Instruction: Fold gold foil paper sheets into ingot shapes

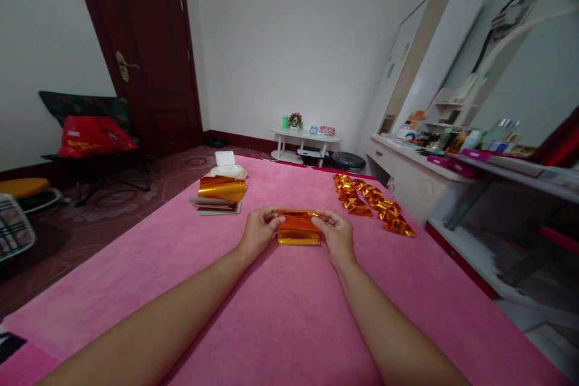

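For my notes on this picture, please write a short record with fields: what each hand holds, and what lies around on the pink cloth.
left hand: left hand grips the left end of the gold foil sheet
right hand: right hand grips its right end
surface: pink cloth
left of hands: stack of foil sheets, white wipes pack behind it
right of hands: row of folded foil pieces

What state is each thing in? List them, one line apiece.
Gold foil sheet: folded, pinched at both ends.
Left hand: gripping the sheet.
Right hand: gripping the sheet.
Foil stack: flat, top sheet curling.
Folded foil pieces: finished, in a row.
Wipes pack: lid open.
Door: shut.
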Motion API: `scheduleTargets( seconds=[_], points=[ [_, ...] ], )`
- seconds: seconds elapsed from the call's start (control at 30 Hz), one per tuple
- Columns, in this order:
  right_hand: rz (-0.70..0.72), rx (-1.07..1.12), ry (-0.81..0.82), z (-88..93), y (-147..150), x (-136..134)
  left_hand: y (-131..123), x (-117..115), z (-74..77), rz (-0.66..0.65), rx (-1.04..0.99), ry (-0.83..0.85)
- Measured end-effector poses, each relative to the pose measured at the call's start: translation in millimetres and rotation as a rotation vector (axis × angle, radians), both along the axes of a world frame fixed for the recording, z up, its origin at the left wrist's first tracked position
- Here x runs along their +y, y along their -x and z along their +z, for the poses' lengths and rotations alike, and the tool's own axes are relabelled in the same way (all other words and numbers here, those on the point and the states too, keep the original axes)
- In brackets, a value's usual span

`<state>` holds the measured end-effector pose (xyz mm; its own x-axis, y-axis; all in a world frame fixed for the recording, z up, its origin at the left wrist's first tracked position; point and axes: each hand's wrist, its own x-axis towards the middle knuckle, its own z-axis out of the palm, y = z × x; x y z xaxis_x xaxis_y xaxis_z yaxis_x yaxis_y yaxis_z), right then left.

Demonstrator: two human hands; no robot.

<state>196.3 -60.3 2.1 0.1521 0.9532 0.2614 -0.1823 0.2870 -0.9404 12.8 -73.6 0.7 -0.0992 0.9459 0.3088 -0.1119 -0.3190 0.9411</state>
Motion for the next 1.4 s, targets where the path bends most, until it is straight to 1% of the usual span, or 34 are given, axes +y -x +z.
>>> scheduleTargets(
  seconds=[0.17,0.4,0.87,1.07,1.27,1.4],
  points=[
    [0.009,0.02,0.019,1.2,-0.1,-0.8,0.2,-0.2,0.2,0.001,-0.005,-0.008],
    [0.075,0.052,0.079,1.9,-1.3,-1.7,1.8,-1.7,1.9,-0.022,0.014,-0.045],
    [0.09,0.061,0.022,2.6,-0.2,-2.5,1.1,-2.9,3.9,-0.036,0.034,-0.031],
    [0.129,0.001,0.042,4.2,-2.7,-3.0,2.3,-1.9,3.9,-0.018,0.022,-0.015],
    [0.097,-0.106,-0.019,0.1,-6.8,2.9,1.6,-3.7,7.5,-0.036,0.002,0.035],
    [0.037,-0.215,-0.074,0.1,-8.2,4.7,2.8,-3.6,8.0,-0.007,-0.01,0.079]
  ],
)
